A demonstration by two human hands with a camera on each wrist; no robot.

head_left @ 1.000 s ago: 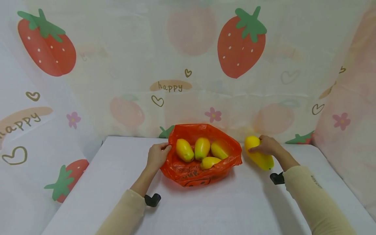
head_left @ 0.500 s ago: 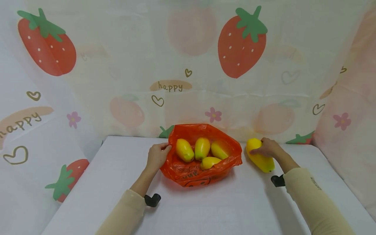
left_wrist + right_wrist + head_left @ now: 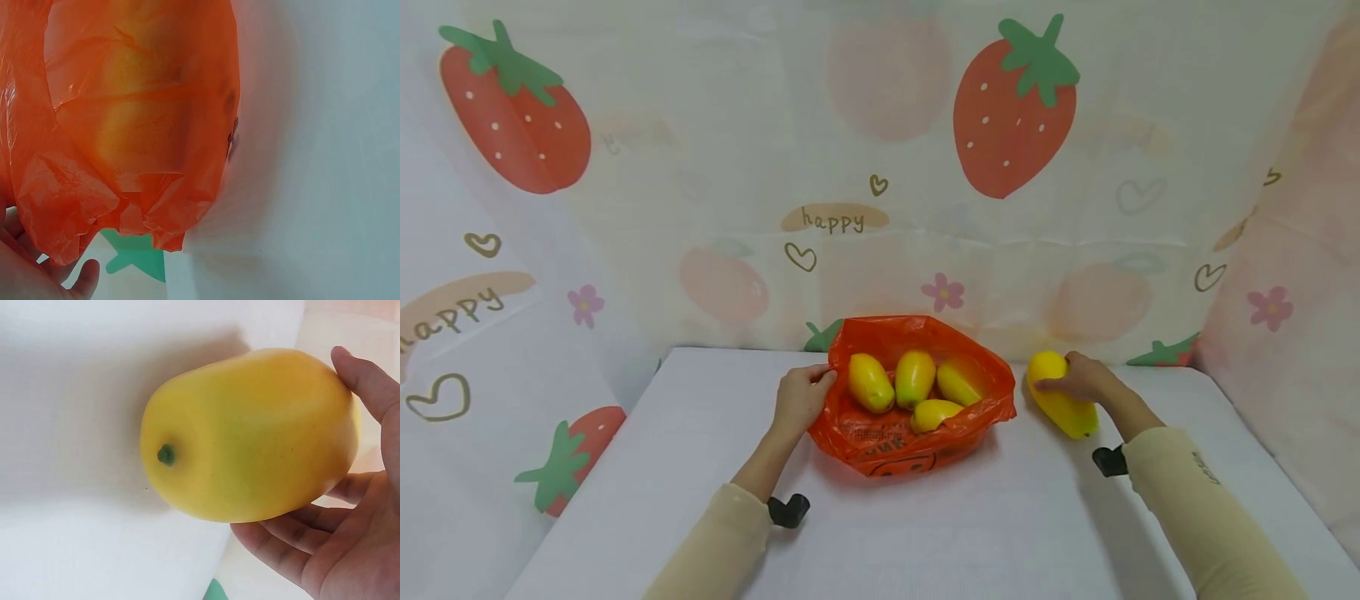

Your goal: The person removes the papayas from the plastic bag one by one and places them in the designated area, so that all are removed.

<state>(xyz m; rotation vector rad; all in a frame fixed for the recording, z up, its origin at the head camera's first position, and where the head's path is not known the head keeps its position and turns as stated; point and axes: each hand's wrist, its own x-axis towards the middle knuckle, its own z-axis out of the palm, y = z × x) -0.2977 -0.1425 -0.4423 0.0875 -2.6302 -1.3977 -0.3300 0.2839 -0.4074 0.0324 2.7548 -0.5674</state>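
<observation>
An orange-red plastic bag (image 3: 917, 454) stands with its mouth spread wide in the head view. Several yellow papayas (image 3: 915, 379) with greenish ends lie inside it. My left hand (image 3: 799, 404) pinches the bag's left rim between thumb and fingers; the left wrist view shows the bag (image 3: 144, 125) from the side, a yellow shape glowing through. To the right of the bag, my right hand (image 3: 1082, 377) grips another papaya (image 3: 1067, 410), thumb on one side and fingers on the other. Its green stem nub and smooth yellow skin (image 3: 250, 437) face the right wrist camera.
The table (image 3: 880, 542) has a white cover. Behind it and at both sides hang cloth walls printed with strawberries, hearts and flowers (image 3: 943, 292). A black wrist mount (image 3: 788, 511) sticks out below each hand.
My right hand and the papaya in it have shifted very slightly nearer to me over the last second. The left hand and the bag have stayed in place.
</observation>
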